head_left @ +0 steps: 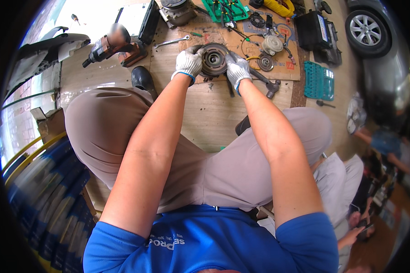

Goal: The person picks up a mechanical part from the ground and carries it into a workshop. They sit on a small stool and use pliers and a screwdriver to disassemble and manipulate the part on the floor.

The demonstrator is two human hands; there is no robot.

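We hold a dark, round metal wheel [213,60] between our two gloved hands, out in front of our knees, at the near edge of a sheet of cardboard [278,69]. Our left hand [188,62] is curled on the wheel's left rim, and our right hand [238,68] grips the right rim; we cannot tell whether the wheel rests on the cardboard or is lifted.

Closest in the way is a hammer [273,87], lying just beside our right hand with its head pointing away to the right. A smaller wheel [265,63] lies past that hand, and a pale round part [272,44] sits a little farther off. On our left, a wrench [171,41] lies near the left hand, with a drill [105,46] well apart from it.

Beyond the wheel we see a green tray [235,12] with dark cables over it. To the right stand a black battery [311,32] and a teal tool case [318,78], near a parked car [379,75].
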